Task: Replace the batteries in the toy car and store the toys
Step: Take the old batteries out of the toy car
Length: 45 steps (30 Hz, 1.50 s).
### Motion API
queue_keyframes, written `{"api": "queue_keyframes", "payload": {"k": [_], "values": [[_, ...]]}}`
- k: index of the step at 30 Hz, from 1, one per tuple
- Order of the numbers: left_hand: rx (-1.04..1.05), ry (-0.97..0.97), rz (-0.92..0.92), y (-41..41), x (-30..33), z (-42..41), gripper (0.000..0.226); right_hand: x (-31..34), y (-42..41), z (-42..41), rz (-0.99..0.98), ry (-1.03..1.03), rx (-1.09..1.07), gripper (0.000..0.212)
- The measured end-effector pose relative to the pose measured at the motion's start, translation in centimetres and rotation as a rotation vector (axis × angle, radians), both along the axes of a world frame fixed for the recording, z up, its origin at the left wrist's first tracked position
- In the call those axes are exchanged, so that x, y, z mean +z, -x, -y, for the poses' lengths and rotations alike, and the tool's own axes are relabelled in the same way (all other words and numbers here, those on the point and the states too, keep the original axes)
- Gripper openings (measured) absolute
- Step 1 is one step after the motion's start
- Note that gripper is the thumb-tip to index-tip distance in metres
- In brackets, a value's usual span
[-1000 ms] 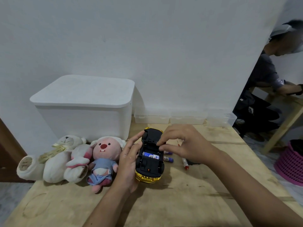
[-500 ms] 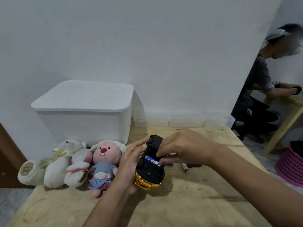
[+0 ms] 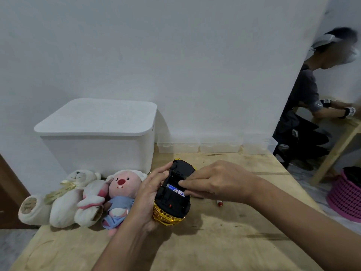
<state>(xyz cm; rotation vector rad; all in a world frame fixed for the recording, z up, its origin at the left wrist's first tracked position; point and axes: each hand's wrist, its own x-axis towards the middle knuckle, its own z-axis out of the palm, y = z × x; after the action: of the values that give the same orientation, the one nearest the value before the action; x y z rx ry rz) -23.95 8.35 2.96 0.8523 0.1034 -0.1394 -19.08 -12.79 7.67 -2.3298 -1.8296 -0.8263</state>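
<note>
A gold toy car (image 3: 173, 194) is turned belly up, black underside showing, lifted off the wooden table (image 3: 224, 241). My left hand (image 3: 148, 194) grips it along its left side and under its gold front. The battery bay is open and a blue and white battery (image 3: 175, 189) lies in it. My right hand (image 3: 213, 179) reaches over the car from the right, its fingertips on that battery. Two plush toys lie left of the car: a pink-faced one in blue (image 3: 121, 194) and a cream one (image 3: 64, 200).
A white lidded storage box (image 3: 97, 133) stands at the back left against the wall. Clear small containers (image 3: 216, 145) line the wall behind the car. A red-tipped marker (image 3: 219, 203) lies under my right wrist. At far right are a pink basket (image 3: 345, 198) and another person at a table.
The car has been lifted off the table and tilted toward me in my left hand. My right hand's fingers have moved down onto the battery in the bay.
</note>
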Motion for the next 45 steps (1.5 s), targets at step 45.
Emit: {"api": "queue_keyframes", "payload": {"k": [45], "values": [[-0.044, -0.043, -0.009, 0.4, 0.3, 0.8, 0.047, -0.8, 1.6, 1.6, 0.081, -0.056, -0.021, 0.019]]}}
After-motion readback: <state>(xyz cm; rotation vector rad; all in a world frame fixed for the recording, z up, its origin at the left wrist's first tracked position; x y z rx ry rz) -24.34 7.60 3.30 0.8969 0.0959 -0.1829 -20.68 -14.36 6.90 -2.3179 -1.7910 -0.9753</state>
